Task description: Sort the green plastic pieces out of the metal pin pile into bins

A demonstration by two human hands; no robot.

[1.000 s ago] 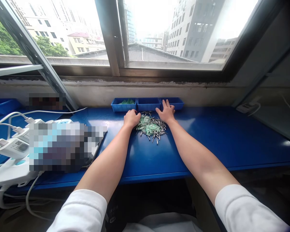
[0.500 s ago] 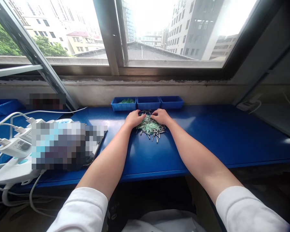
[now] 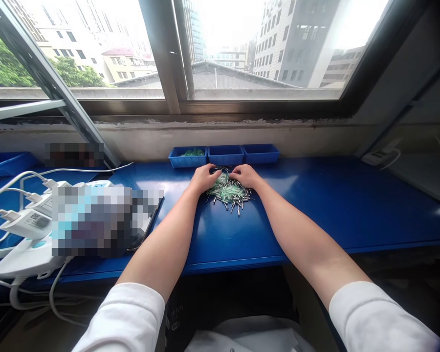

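Observation:
A heap of small metal pins (image 3: 238,201) mixed with green translucent pieces (image 3: 230,192) lies on the blue tabletop. At the heap's left edge rests my left hand (image 3: 203,179), its thumb over the pile and apart from the curved fingers; it holds nothing that I can see. My right hand (image 3: 246,176) is at the right edge, thumb and fingertips close together over the pile. Whatever lies between those tips is too small to make out. Several dark pins show on the far side, between the two hands.
Behind the heap stand three joined blue bins (image 3: 225,155); the left one contains green pieces (image 3: 193,152). To the left are a white power strip (image 3: 25,254) with plugs and cables, and a blurred-out object (image 3: 91,220). A metal frame post (image 3: 77,115) slants down beside the window.
The right thumb and fingertips have drawn slightly closer together over the heap. My left hand stays almost in place. The view has shifted a little.

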